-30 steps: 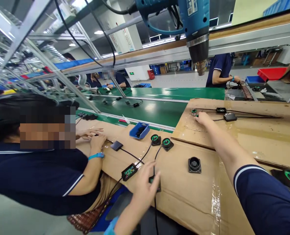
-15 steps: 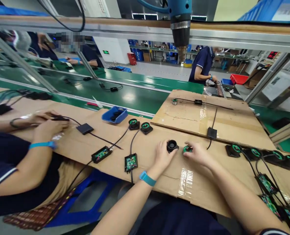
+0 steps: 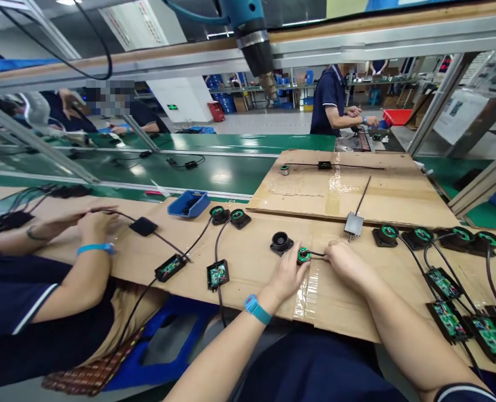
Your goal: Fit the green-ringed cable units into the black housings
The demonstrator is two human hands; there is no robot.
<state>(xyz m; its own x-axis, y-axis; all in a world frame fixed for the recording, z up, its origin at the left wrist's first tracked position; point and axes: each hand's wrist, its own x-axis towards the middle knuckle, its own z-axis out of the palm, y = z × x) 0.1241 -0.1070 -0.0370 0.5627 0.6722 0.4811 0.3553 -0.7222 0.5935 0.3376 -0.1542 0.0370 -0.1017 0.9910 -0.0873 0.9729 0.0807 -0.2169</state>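
Your left fingers (image 3: 292, 257) have left the square black housing (image 3: 280, 242) beside them and now hold the round green-topped disc (image 3: 304, 255), your right fingers (image 3: 330, 250) pinching its thin black cable (image 3: 316, 254), so handling has shifted to the disc.

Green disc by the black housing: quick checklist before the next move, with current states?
1. Left hand on green disc: ok, gripping it.
2. Right hand on cable: ok, pinching it.
3. Black housing open side up: ok.
4. Green disc inside black housing: not ok, beside it.
5. Cable joined to flat box: cannot tell, right hand hides part.
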